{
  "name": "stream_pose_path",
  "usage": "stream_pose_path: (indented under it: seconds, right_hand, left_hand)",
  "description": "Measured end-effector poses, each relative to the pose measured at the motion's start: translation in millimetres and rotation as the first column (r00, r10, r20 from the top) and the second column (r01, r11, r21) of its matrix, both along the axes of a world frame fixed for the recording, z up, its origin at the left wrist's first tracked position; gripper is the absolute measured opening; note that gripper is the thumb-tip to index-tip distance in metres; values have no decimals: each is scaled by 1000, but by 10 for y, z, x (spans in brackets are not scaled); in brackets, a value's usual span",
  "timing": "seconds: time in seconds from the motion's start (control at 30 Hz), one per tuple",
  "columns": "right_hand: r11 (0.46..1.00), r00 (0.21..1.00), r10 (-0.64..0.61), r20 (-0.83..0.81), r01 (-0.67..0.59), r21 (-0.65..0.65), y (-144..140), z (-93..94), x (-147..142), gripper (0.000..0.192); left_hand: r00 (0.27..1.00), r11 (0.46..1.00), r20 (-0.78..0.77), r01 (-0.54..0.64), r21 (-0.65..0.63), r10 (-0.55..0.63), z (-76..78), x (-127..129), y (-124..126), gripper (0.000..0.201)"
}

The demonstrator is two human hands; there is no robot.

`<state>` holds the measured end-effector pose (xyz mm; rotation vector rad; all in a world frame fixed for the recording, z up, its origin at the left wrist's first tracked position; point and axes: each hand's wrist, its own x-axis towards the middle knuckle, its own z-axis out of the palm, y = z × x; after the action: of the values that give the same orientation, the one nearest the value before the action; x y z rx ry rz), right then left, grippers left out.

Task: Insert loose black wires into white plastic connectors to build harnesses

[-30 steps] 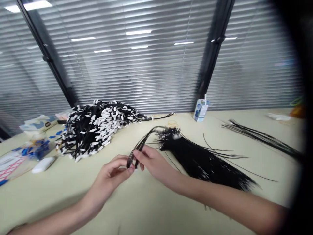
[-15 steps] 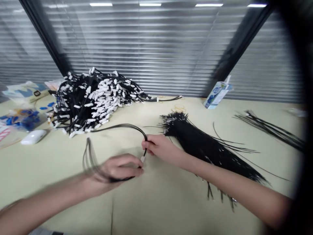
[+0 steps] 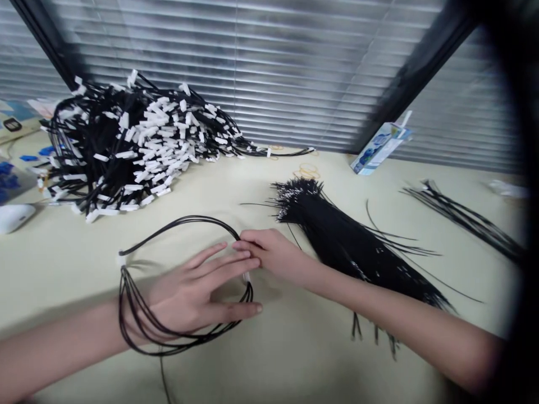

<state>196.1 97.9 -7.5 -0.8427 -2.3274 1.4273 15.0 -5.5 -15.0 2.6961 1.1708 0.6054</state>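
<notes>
A loop of several thin black cables [image 3: 185,338] passes over my left wrist and under my left thumb. White connectors show on it: one white connector [image 3: 122,259] at the loop's left and another white connector [image 3: 246,276] by my fingers. My left hand [image 3: 189,297] is open, its fingers stretched out and the thumb apart, with fingertips against my right fingers. My right hand [image 3: 269,249] is closed in a pinch on the cables at the loop's right side; its fingertips are partly hidden behind my left fingers.
At the back left lies a heap of black cables with white connectors [image 3: 168,140]. A thick bundle of black wires [image 3: 337,241] lies right of my hands, with a smaller wire bundle [image 3: 463,221] beyond. A drink carton [image 3: 379,148], yellow rubber bands [image 3: 307,171] and a white case [image 3: 16,217] are also on the table.
My left hand has opened from a pinch near the connector and stretched its fingers towards my right hand. The cable loop's free end has settled left of my wrist. The view has tipped down.
</notes>
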Motion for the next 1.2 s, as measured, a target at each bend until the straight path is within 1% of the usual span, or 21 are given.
stream_pose_path:
  seconds: [0.07, 0.13, 0.23, 0.3, 0.37, 0.43, 0.47, 0.5, 0.53, 0.57, 0.6, 0.63, 0.67, 0.7, 0.77, 0.87, 0.93, 0.97, 1.07, 1.13, 1.2]
  right_hand:
    - [996, 999, 30, 21, -28, -82, -5, -1, 25, 27]
    - [982, 997, 60, 43, -51, -183, -36, 0, 65, 25]
    - [950, 995, 85, 55, -64, -307, -113, 3, 141, 23]
    - [934, 995, 83, 52, -60, -352, -154, 8, 195, 23]
    - [916, 994, 95, 46, -70, -394, -165, 29, 256, 24]
    - [887, 990, 138, 40, -105, -449, -144, 79, 336, 21]
    - [888, 989, 145, 37, -114, -446, -124, 120, 390, 20]
    - [911, 991, 128, 43, -101, -399, -102, 170, 454, 20]
    - [952, 994, 81, 69, -57, -301, -79, 229, 530, 21]
    - [988, 993, 7, 115, 11, -152, -59, 293, 614, 22]
    - [996, 982, -86, 166, 82, 32, -42, 356, 706, 21]
    - [971, 959, -171, 225, 125, 206, -32, 413, 801, 18]
    - [932, 929, -231, 288, 126, 340, -30, 458, 897, 18]
    - [901, 901, -256, 349, 92, 423, -38, 486, 988, 18]
    - [876, 855, -232, 463, -24, 482, -87, 486, 1141, 20]
    - [844, 794, -195, 576, -164, 511, -233, 379, 1264, 17]
    - [797, 769, -221, 600, -212, 565, -336, 297, 1277, 13]
    - [765, 763, -231, 604, -241, 597, -376, 266, 1271, 10]
    - [678, 762, -222, 608, -327, 658, -416, 214, 1253, 16]
    - [664, 767, -218, 603, -336, 668, -384, 195, 1260, 18]
    - [681, 775, -229, 589, -304, 666, -334, 172, 1276, 18]
  left_hand:
    - [998, 999, -39, -43, -31, 42, 21, 60, -23, 41]
    - [993, 990, -32, -116, -77, 113, 26, 145, -83, 53]
    - [984, 983, -3, -177, -38, 177, -1, 270, -206, 63]
    - [980, 980, -35, -196, -22, 195, -25, 319, -267, 70]
    - [974, 978, -106, -206, -43, 201, -33, 330, -285, 76]
    - [967, 979, -171, -199, -52, 188, -19, 311, -261, 76]
    - [971, 985, -182, -166, -40, 156, -5, 294, -241, 72]
    - [977, 993, -185, -115, -17, 110, 10, 275, -219, 64]
    - [981, 998, -185, -57, 12, 58, 24, 255, -200, 57]
    - [981, 999, -192, -2, 38, 9, 34, 235, -186, 56]
    - [979, 997, -205, 34, 63, -21, 41, 218, -178, 61]
    - [975, 995, -218, 54, 80, -36, 44, 205, -176, 65]
    - [973, 994, -229, 56, 89, -34, 43, 195, -179, 66]
    - [973, 995, -229, 46, 94, -24, 40, 190, -184, 64]
    - [978, 995, -210, 26, 95, -6, 30, 190, -196, 60]
    - [979, 995, -201, 2, 96, 17, 15, 198, -202, 62]
    - [979, 996, -202, -4, 90, 23, 5, 200, -201, 60]
    - [980, 996, -197, -11, 85, 27, 0, 200, -201, 60]
    - [985, 997, -171, -20, 68, 31, -21, 199, -201, 64]
    - [987, 998, -162, -4, 65, 14, -35, 198, -199, 66]
    - [986, 997, -169, 11, 74, 2, -39, 198, -192, 63]
